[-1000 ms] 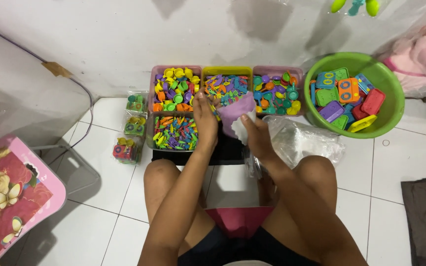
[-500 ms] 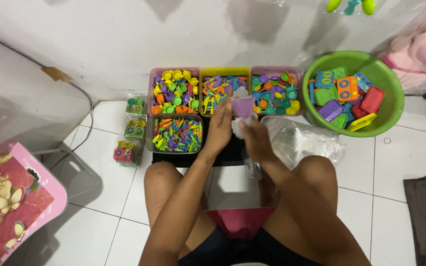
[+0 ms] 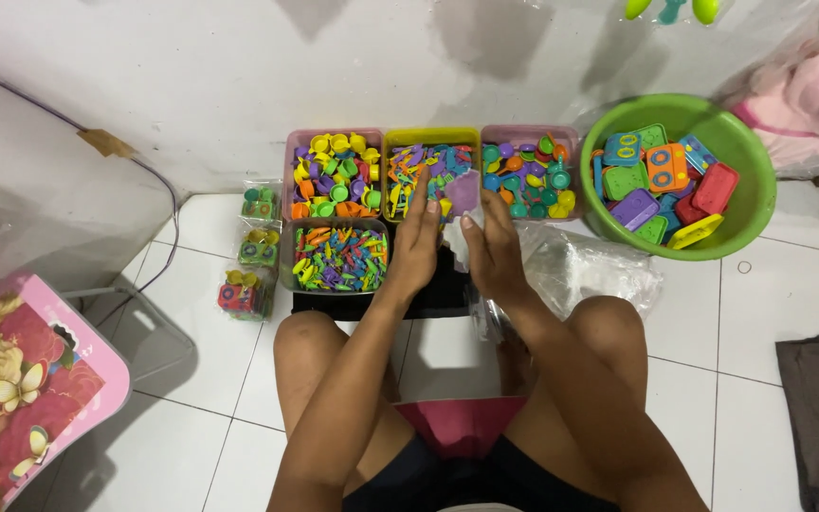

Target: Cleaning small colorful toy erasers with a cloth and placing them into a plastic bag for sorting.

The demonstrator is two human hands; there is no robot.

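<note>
The purple toy piece point(image 3: 464, 192) sits between the two hands, over the front edge of the yellow bin point(image 3: 431, 142), which serves as the landmark here. The left hand point(image 3: 416, 237) is flat with fingers stretched toward that bin, its fingertips beside the piece; whether it actually presses the piece I cannot tell. The right hand point(image 3: 491, 248) has its fingers curled up against the piece's lower right edge and seems to pinch it. Left of the yellow bin stands a pink bin point(image 3: 334, 175) of small cups, touching it; right of it another pink bin point(image 3: 531, 175), also touching. In front of the yellow bin, to the left, a clear bin point(image 3: 338, 256) of coloured bits closes off that side. Further right of the yellow bin a green basin point(image 3: 680, 180) holds flat toy blocks, and a crumpled clear plastic bag point(image 3: 585, 270) lies before it. Open white floor point(image 3: 760, 313) lies beyond the bag.
</note>
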